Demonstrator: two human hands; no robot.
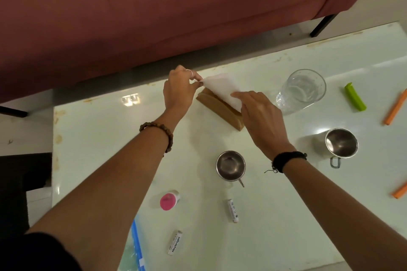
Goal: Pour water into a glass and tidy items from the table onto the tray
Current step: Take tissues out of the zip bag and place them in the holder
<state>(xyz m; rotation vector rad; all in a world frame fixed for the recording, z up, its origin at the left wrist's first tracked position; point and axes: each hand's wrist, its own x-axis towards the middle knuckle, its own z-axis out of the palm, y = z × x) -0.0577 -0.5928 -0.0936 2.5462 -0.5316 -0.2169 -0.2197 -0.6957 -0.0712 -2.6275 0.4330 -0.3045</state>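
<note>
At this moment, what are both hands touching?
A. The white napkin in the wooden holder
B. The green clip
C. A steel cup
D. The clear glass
A: the left hand pinches a corner of the napkin and the right hand rests on its other side, above the wooden holder; the glass stands untouched to the right.
</note>
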